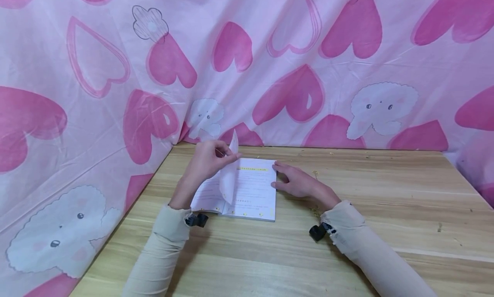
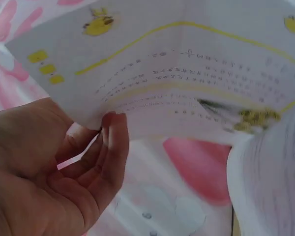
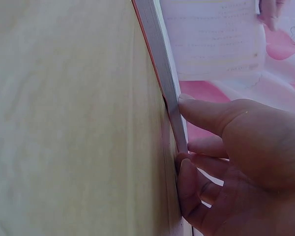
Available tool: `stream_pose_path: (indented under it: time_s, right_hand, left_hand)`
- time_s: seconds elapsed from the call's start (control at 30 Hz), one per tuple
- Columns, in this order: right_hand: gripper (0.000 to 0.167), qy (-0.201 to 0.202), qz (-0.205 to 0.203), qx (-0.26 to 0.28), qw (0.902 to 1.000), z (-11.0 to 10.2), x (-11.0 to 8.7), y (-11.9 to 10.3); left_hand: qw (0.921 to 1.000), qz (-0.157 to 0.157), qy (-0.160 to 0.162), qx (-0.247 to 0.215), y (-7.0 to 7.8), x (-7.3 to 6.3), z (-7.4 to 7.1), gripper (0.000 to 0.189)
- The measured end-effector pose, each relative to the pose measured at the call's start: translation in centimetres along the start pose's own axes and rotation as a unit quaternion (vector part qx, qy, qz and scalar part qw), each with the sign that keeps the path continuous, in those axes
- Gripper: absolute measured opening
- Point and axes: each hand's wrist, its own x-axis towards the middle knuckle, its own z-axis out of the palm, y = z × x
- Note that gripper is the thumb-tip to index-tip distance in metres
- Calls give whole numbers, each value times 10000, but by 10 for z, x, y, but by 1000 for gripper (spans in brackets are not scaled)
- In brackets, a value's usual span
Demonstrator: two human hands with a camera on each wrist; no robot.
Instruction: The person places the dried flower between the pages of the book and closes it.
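Observation:
An open book (image 1: pixel 256 198) with printed white pages and yellow marks lies on the wooden table. My left hand (image 1: pixel 208 162) pinches the upper part of a raised page (image 1: pixel 228 183), which stands up from the middle of the book. In the left wrist view the page (image 2: pixel 152 64) bends across, with thumb and fingers at its edge. At the book's right side, my right hand (image 1: pixel 297 181) touches the edge with thumb and fingertips. The right wrist view shows the thumb against the thick page block (image 3: pixel 162 64), the other fingers lightly bent beside it.
The wooden table (image 1: pixel 386 202) extends to the right and in front of the book. Pink cloth (image 1: pixel 270 74) with hearts and white animal faces hangs behind and along the left side. Black wrist cameras (image 1: pixel 318 232) sit at both sleeve cuffs.

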Motion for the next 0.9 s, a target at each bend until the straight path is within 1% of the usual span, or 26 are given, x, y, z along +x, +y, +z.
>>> stream_pose_path:
  time_s: [0.13, 0.3, 0.47, 0.63, 0.8, 0.9]
  right_hand:
    - [75, -3, -1, -5, 10000, 0, 0, 0]
    - [75, -13, -4, -10, 10000, 0, 0, 0]
    - [75, -29, 33, -9, 10000, 0, -1, 0]
    - [75, -45, 106, 47, 9999, 0, -2, -1]
    - [75, -35, 128, 26, 9999, 0, -2, -1]
    - [75, -27, 135, 43, 9999, 0, -2, -1]
  left_hand:
    - [9996, -182, 33, 234, -7, -1, -10, 26]
    - [9985, -375, -24, 391, -14, -1, -21, 22]
    - [9964, -586, -131, 601, -24, -1, -26, 19]
    - [9913, -834, -276, 979, -44, 1, -23, 15]
    - [9828, -1208, -485, 1310, -62, 1, -19, 8]
    - [9760, -1465, -706, 1448, -71, 0, -16, 6]
